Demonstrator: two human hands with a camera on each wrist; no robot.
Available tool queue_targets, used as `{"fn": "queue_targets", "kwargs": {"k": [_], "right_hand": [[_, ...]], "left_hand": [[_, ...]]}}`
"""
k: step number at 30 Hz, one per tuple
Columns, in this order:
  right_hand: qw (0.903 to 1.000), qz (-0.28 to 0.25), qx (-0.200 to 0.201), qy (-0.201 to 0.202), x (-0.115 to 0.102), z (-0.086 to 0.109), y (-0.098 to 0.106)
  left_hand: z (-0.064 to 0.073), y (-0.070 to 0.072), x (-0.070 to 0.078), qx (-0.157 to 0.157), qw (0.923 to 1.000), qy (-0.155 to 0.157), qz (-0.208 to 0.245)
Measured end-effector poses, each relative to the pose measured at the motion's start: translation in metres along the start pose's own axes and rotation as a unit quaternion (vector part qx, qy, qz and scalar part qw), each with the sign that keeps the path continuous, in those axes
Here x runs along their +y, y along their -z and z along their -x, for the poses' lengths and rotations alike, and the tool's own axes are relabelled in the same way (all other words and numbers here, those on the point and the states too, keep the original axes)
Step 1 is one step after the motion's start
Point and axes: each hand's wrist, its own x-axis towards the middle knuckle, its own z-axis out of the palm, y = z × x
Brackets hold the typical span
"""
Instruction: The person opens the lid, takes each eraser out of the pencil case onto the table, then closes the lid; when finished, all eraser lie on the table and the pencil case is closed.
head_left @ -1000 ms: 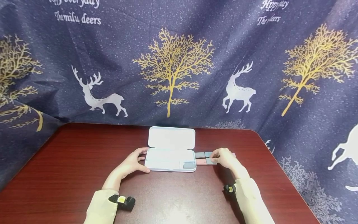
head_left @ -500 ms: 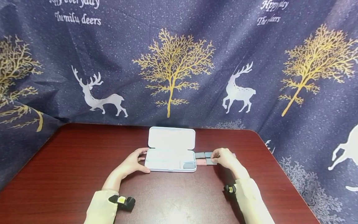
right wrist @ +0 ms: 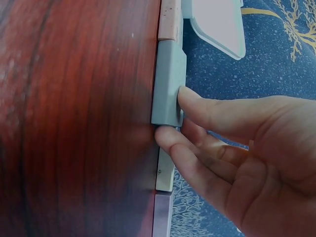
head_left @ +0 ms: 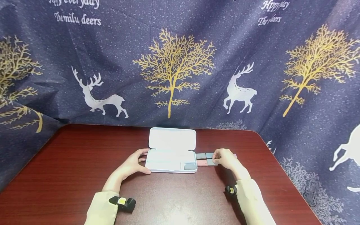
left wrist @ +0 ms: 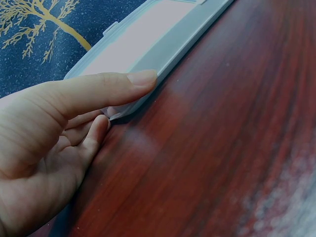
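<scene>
A white pencil case [head_left: 161, 167] lies on the table with its lid [head_left: 172, 139] tipped back. My left hand [head_left: 132, 163] holds its left end; in the left wrist view the thumb [left wrist: 143, 78] presses the near edge and the other fingers curl at the end. My right hand [head_left: 225, 157] pinches a grey eraser [right wrist: 169, 84], thumb on top and fingertips at its end. This eraser sits in line with a pink eraser [right wrist: 170, 22], a cream one [right wrist: 165, 170] and a purple one [right wrist: 162, 212]. A blue-grey eraser [head_left: 189, 166] lies in the case's right compartment.
Behind the pink and grey erasers, a dark grey eraser [head_left: 201, 156] and a blue one [head_left: 209, 155] form a second row. The dark red table [head_left: 98, 140] ends at a blue cloth backdrop [head_left: 168, 62] with deer and trees.
</scene>
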Motion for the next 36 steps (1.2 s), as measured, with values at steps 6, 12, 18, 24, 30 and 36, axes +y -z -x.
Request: {"fn": "queue_targets", "kwargs": {"k": [6,12,18,24,30,36], "right_hand": [[1.0000,0.004,0.002,0.008,0.001,-0.001,-0.001],[1.0000,0.000,-0.001,0.004,0.001,0.000,0.000],[1.0000,0.001,0.003,0.006,0.000,0.001,0.000],[0.9996,0.001,0.021,0.017,-0.007,0.000,0.002],[0.9986,-0.010,0.022,0.046,-0.024,0.000,0.002],[0.9984,-0.020,0.004,0.053,-0.042,0.002,-0.007]], "left_hand": [[-0.001,0.000,-0.001,0.001,1.0000,0.004,-0.001],[-0.001,0.000,-0.001,0.000,1.0000,0.005,-0.002],[-0.001,0.000,-0.001,0.001,1.0000,0.006,-0.004],[-0.001,-0.001,-0.001,0.002,1.0000,0.007,-0.004],[-0.001,-0.001,0.000,0.002,1.0000,0.004,-0.005],[0.000,-0.001,0.000,0.002,1.0000,0.005,-0.002]]}}
